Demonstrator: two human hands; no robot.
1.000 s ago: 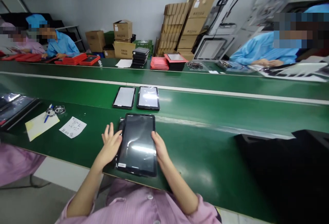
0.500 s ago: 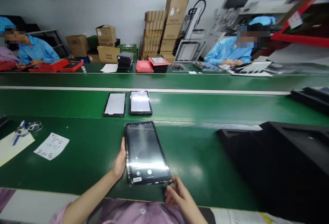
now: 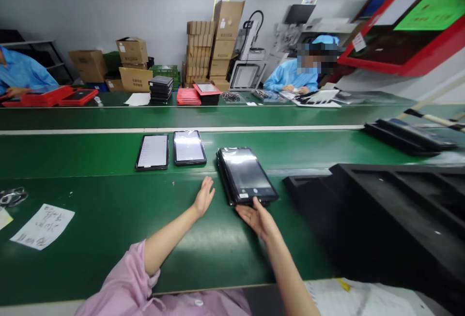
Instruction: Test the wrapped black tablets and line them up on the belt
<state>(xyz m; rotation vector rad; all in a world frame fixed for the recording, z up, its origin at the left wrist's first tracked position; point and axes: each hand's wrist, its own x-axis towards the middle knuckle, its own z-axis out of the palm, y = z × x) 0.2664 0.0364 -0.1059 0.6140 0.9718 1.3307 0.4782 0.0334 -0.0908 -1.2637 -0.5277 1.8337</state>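
Note:
My right hand (image 3: 258, 220) grips the near edge of a black tablet (image 3: 249, 173), thumb on top and fingers beneath. The tablet is dark-screened, looks wrapped in clear film and has a small white label at its near end. A thick dark layer shows along its left side; whether that is a second tablet I cannot tell. My left hand (image 3: 204, 197) is open and holds nothing, a little to the left of the tablet. Beyond it, two tablets with lit white screens lie side by side, a left one (image 3: 152, 152) and a right one (image 3: 189, 147).
Black foam trays (image 3: 363, 200) take up the right side of the green bench (image 3: 119, 238). A handwritten paper slip (image 3: 43, 226) lies at the left. More dark trays (image 3: 403, 137) sit farther right. Across the bench, a person in blue (image 3: 294, 76) works near red trays (image 3: 189, 96).
The dark tablet has moved away from me and to the right, with my right hand on its near edge. My left hand has come off its side. The view has turned right.

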